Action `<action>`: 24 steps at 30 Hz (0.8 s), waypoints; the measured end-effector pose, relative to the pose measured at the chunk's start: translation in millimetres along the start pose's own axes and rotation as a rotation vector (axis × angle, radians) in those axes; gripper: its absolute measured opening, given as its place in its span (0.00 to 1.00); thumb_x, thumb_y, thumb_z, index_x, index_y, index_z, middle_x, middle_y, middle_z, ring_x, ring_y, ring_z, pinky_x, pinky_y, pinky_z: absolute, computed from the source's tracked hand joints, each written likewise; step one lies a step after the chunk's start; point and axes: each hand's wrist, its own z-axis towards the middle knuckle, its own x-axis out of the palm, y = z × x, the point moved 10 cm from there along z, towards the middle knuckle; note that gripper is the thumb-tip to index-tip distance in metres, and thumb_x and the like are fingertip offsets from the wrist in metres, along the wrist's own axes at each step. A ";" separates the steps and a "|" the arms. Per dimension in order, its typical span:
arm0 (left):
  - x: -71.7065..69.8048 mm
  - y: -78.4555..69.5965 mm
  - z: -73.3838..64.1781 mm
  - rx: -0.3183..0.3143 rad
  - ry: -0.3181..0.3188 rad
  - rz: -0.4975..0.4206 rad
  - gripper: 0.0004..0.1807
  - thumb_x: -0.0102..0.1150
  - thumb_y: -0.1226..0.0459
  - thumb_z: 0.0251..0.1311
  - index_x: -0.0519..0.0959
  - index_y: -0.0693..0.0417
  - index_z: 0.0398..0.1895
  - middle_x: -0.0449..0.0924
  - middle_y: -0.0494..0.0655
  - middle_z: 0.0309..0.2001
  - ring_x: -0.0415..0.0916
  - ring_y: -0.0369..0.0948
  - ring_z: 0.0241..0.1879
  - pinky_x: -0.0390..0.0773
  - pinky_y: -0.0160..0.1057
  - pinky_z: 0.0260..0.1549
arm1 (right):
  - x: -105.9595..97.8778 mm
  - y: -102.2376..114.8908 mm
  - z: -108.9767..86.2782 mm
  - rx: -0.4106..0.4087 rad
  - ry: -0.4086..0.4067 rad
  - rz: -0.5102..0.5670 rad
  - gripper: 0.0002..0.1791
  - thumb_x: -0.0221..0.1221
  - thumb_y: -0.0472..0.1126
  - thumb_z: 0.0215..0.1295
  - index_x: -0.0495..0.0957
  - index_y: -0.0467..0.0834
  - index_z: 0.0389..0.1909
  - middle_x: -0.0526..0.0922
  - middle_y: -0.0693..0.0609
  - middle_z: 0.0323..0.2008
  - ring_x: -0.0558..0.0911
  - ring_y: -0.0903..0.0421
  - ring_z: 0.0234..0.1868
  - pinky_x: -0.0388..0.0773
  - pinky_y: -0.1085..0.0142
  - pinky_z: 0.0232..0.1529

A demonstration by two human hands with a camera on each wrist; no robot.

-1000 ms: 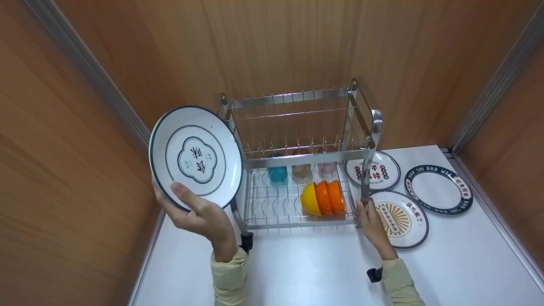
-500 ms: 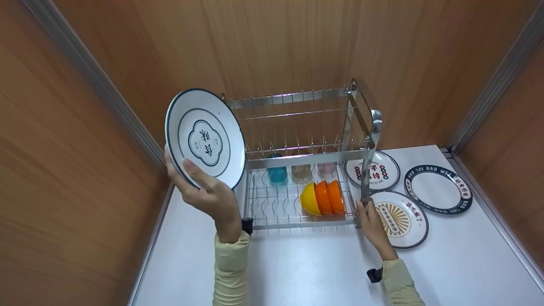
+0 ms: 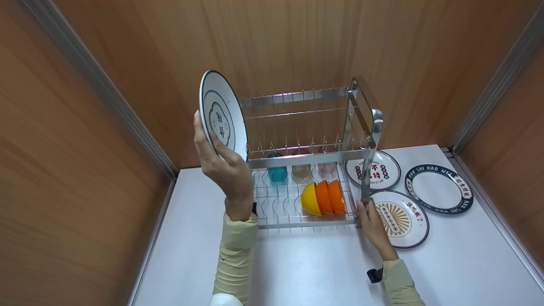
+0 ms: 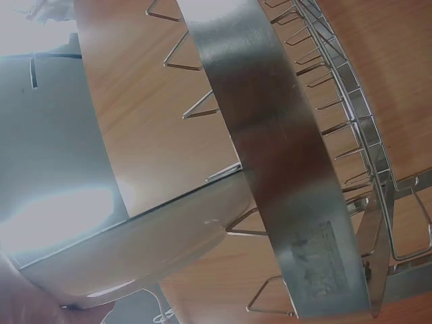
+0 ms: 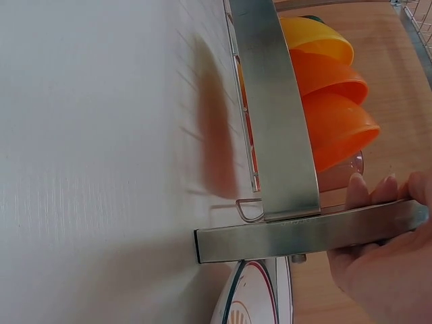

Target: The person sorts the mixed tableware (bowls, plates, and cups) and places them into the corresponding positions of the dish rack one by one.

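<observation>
In the head view my left hand [image 3: 225, 170] holds a white plate [image 3: 236, 121] with a dark rim, tilted nearly upright at the left end of the metal dish rack [image 3: 306, 160]. The thumb lies on its face and the fingers are behind. The left wrist view shows the plate's edge [image 4: 155, 250] close to the rack's steel bar [image 4: 270, 135]; whether they touch I cannot tell. My right hand [image 3: 374, 225] grips the rack's front right leg [image 5: 310, 233], fingers curled round it in the right wrist view.
On the lower tier lie a yellow bowl [image 3: 310, 199] and orange bowls [image 3: 329, 198] nested sideways. Behind them stand a blue cup [image 3: 277, 174], a brownish cup [image 3: 301, 171] and a pink cup [image 3: 326, 170]. Right of the rack lie three plates [image 3: 437, 209]. Wooden panels [image 3: 297, 42] enclose the table.
My left hand has moved up and to the right with the plate, from beside the rack to its upper left end. The plate has turned more edge-on. My right hand stays on the leg.
</observation>
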 end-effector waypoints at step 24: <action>76.3 41.4 2.4 -0.126 0.277 0.095 0.27 0.56 0.78 0.69 0.73 0.58 0.70 0.78 0.57 0.63 0.76 0.50 0.65 0.78 0.51 0.59 | -0.7 1.5 -0.5 -0.024 0.003 0.035 0.17 0.40 0.50 0.85 0.65 0.40 0.55 0.70 0.39 0.38 0.69 0.51 0.37 0.69 0.65 0.38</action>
